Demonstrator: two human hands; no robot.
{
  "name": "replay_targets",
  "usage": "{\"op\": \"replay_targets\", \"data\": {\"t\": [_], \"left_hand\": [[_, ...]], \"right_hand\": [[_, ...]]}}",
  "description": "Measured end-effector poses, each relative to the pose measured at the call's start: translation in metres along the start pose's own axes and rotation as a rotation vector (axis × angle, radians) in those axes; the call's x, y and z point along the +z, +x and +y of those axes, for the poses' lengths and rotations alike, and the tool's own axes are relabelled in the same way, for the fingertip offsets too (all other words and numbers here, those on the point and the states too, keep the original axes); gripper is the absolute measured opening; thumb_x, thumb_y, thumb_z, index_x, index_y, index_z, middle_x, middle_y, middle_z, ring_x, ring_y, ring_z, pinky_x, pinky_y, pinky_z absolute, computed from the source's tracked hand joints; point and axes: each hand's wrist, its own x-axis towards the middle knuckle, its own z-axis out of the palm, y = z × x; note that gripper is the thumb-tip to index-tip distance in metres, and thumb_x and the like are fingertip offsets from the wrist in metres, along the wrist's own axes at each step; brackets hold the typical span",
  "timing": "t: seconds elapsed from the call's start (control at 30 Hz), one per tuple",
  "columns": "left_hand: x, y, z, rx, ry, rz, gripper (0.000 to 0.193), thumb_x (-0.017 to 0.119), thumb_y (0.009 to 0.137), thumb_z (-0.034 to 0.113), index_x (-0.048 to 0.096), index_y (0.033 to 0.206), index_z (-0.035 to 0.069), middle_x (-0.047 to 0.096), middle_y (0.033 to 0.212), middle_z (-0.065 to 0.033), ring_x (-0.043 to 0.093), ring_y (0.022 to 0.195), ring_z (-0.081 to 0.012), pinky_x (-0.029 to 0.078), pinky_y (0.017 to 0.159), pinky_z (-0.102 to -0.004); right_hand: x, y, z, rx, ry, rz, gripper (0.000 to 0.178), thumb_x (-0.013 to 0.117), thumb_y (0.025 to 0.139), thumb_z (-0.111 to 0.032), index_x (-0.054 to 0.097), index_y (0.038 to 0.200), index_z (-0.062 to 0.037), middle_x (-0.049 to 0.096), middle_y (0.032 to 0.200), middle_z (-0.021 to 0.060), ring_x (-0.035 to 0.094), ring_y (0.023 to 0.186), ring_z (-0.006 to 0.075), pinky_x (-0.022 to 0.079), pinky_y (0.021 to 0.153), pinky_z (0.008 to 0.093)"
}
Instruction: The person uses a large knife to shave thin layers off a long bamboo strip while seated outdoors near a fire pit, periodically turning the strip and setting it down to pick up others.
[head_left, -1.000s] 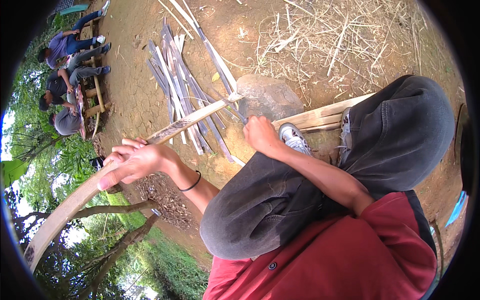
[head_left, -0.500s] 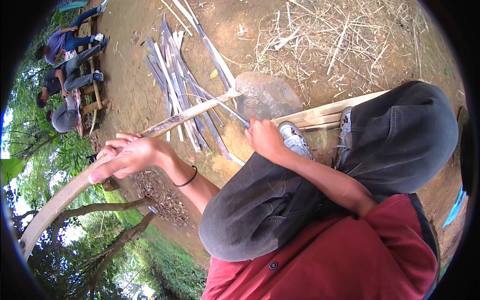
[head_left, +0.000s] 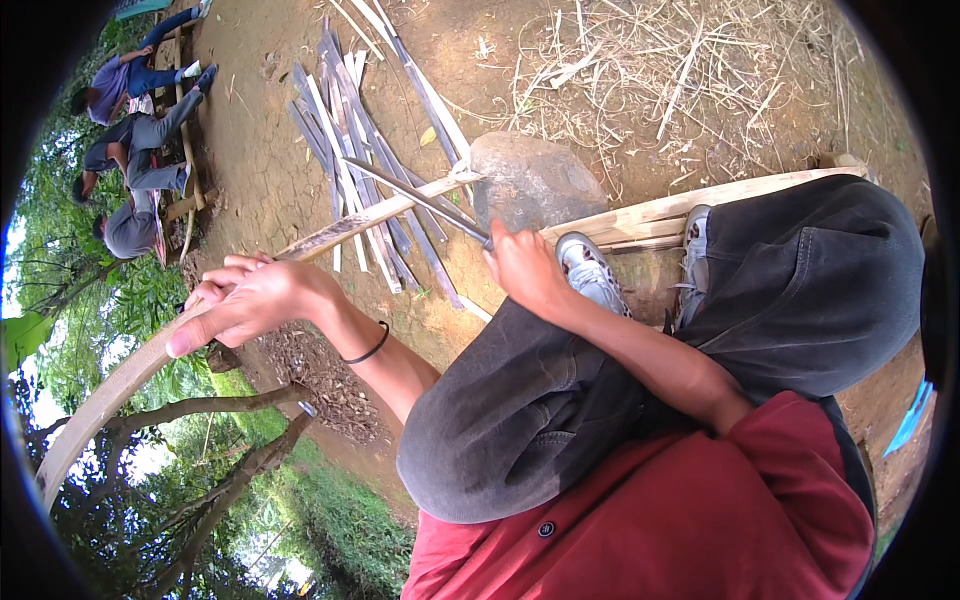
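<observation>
My left hand (head_left: 245, 305) is wrapped round a long, pale bamboo strip (head_left: 340, 230), its thumb lying along it. The strip runs from the lower left, bending near the picture's rim, up to a grey stone (head_left: 540, 180), where its far end lies against the stone's left edge. My right hand (head_left: 525, 265) is closed round the handle of a knife (head_left: 452, 219), held in front of my shoe. The long dark blade points to the upper left and crosses the strip a little short of the stone; whether it touches the wood I cannot tell. Fingers hide the handle.
A pile of split bamboo strips (head_left: 350, 150) lies on the dirt beyond the strip. Thin shavings (head_left: 650, 80) litter the ground at upper right. More pale slats (head_left: 720, 200) lie by my shoes. Several people sit on a bench (head_left: 190, 150) at upper left; a tree branch (head_left: 220, 412) stands lower left.
The knife has turned, so that more of its blade shows, reaching farther to the upper left. My left hand has shifted slightly to the left with the strip. My right hand has risen slightly.
</observation>
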Motion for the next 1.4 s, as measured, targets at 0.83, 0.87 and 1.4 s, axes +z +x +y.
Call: {"op": "replay_targets", "data": {"t": [0.83, 0.87, 1.4], "left_hand": [[0.008, -0.008, -0.010, -0.068, -0.032, 0.066, 0.056, 0.023, 0.097, 0.064, 0.027, 0.070, 0.016, 0.024, 0.059, 0.0066, 0.021, 0.044, -0.0060, 0.021, 0.033, -0.0193], [0.012, -0.011, -0.005, -0.061, -0.034, 0.065, 0.054, 0.025, 0.097, 0.063, 0.028, 0.073, 0.015, 0.025, 0.062, 0.0056, 0.023, 0.047, -0.0058, 0.022, 0.037, -0.0191], [-0.019, -0.002, 0.008, -0.083, -0.035, 0.062, 0.051, 0.024, 0.101, 0.057, 0.018, 0.073, 0.014, 0.021, 0.063, 0.0056, 0.018, 0.051, -0.0051, 0.017, 0.042, -0.0235]], "right_hand": [[0.040, 0.049, 0.078, 0.326, 0.579, -0.221, 0.027, 0.054, 0.086, -0.015, 0.055, 0.066, 0.0032, 0.057, 0.052, 0.0177, 0.058, 0.039, 0.0261, 0.046, 0.039, 0.0384], [0.032, 0.049, 0.072, 0.255, 0.610, -0.253, 0.029, 0.054, 0.087, -0.015, 0.053, 0.065, 0.0032, 0.056, 0.051, 0.0159, 0.056, 0.036, 0.0231, 0.044, 0.037, 0.0360], [0.039, 0.034, 0.053, 0.258, 0.385, -0.212, 0.017, 0.061, 0.081, -0.011, 0.061, 0.086, 0.0059, 0.062, 0.071, 0.0283, 0.064, 0.072, 0.0461, 0.052, 0.067, 0.0492]]}}
